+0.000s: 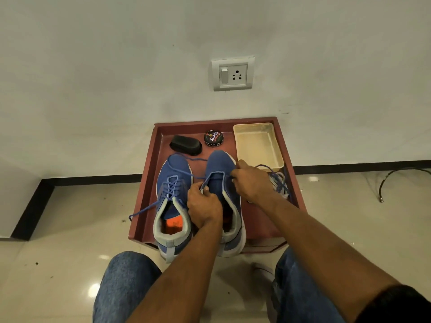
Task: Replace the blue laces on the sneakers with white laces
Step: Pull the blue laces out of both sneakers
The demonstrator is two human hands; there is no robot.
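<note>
I see a red-brown wooden tray worktop (149,183) on the floor. On its left stands a blue knit sneaker (171,194), still threaded with a thin blue lace (149,206). Beside it my left hand (204,206) pinches the eyelet edge of the second blue sneaker (219,164). My right hand (251,183) grips another blue lace end. Further right, a bundle of white laces (281,183) lies beside a cream plastic tub (258,145).
</note>
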